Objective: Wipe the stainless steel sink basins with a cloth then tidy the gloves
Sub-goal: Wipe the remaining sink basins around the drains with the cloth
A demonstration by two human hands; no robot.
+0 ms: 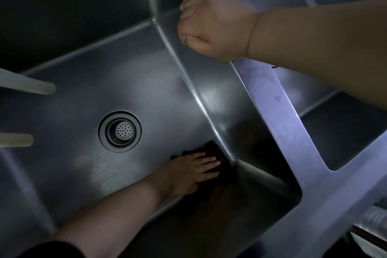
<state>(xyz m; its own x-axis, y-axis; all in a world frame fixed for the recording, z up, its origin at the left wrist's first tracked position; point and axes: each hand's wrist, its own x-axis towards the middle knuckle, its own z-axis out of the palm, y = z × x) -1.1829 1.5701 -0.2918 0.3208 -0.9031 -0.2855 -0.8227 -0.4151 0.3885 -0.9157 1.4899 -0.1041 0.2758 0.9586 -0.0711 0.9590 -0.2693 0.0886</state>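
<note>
Nearest the camera, the right hand (213, 25) rests on the steel divider (280, 98) between two sink basins, its fingers (188, 16) curled over the divider's left edge and gripping it, the bare forearm running off to the right. Lower down, the left hand (192, 172) reaches deep into the left basin (104, 81); its fingers (207, 161) lie nearly straight and spread, pressing flat on a dark cloth (217, 153). That cloth sits on the basin floor at its near right corner, pushed up against the seam where the floor meets the right wall; only its dark edges show around the hand, and its full shape cannot be told in the dim light. A dark sleeve (52, 249) covers the left arm at the bottom left edge of the view.

Left of the cloth and well apart from it, a round drain (119, 131) with a perforated strainer sits in the middle of the basin floor, which carries pale reflections. Two blurred pale bars (31, 87) jut in from the left edge; what they are cannot be told. To the right of the divider lies the second basin (343, 128), mostly in shadow. At the bottom right corner something ribbed and pale (374, 218) shows, too blurred to identify.
</note>
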